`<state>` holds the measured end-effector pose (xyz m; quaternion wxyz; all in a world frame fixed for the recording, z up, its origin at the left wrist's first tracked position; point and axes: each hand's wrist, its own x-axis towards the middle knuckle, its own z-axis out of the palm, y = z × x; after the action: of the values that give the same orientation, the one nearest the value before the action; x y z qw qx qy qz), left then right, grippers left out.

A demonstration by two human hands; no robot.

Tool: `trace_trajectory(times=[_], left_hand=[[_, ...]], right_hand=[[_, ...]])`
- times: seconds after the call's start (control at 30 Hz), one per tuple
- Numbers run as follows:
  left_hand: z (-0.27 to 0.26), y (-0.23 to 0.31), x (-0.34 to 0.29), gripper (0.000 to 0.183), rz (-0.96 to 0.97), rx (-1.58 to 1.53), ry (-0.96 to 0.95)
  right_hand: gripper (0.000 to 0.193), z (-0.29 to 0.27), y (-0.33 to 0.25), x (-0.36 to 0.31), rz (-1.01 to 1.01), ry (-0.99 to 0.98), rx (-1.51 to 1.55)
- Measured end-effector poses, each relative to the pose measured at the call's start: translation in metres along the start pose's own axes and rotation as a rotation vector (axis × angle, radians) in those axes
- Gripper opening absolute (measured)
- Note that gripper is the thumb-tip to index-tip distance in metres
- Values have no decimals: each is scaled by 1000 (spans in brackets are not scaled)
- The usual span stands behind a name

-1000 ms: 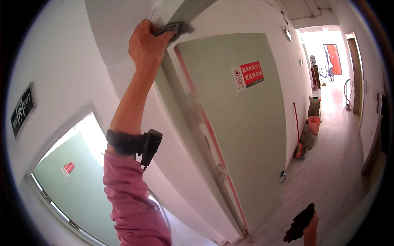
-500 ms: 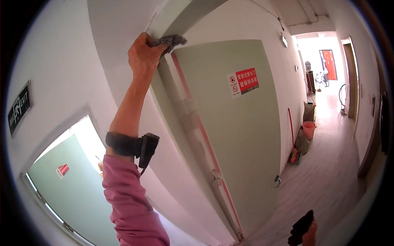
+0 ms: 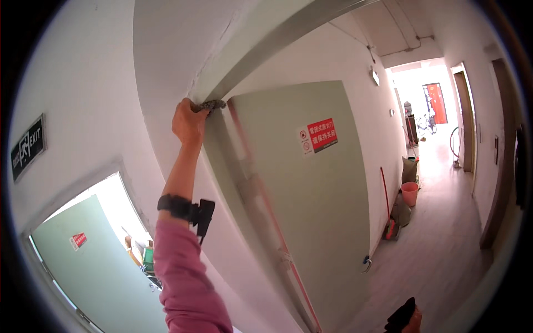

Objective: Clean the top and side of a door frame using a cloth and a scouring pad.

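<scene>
Pale corridor floor (image 3: 444, 233), from 4 o'clock away toward 2, between white walls (image 3: 341, 61). At 10 o'clock: left hand (image 3: 187, 126), bare, raised, fingers curled closed on grey pad (image 3: 213, 105). Pad location: between 10 and 11, against upper corner of green frame (image 3: 250, 58). Forearm up from 7 o'clock; pink sleeve (image 3: 189, 272) below black band (image 3: 179, 206). Between 4 and 5, at lower rim: right hand (image 3: 414, 321), partly cut off, up against dark object (image 3: 398, 317). Kind of object, spread of fingers, firmness of hold: cannot tell.

Right of centre: green door (image 3: 311, 205), with red-and-white notice (image 3: 319, 137) at 2 o'clock and handle (image 3: 366, 262) between 4 and 5. At 8 o'clock: second door (image 3: 83, 266), ajar, bright gap beside it. At 9: dark sign (image 3: 29, 147). Past 3: pink bucket (image 3: 410, 193) near wall. Toward 4: red-poled broom (image 3: 385, 194). Far end, between 2 and 3: bicycle (image 3: 426, 123), near red door (image 3: 436, 103).
</scene>
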<state>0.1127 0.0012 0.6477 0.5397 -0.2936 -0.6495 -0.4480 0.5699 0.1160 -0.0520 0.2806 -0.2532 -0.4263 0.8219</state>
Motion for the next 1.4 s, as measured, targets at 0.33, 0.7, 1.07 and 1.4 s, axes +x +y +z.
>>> trace_trajectory(times=[0.33,0.7,1.07,1.4], left_hand=[[-79,137,-25,33,674,-313,179],[-43,55,-9,38,134,-109,-80],[-39,80,-13,40,416,-257,20],[20,-28,16,34,-26,-131,-107]], right_hand=[[44,92,-67,-60,239,354,469],[21,89,-35,-53,-567,397,166],[16,115,-59,-13,-390,454,525],[18,118,-59,-40,-498,266,344]])
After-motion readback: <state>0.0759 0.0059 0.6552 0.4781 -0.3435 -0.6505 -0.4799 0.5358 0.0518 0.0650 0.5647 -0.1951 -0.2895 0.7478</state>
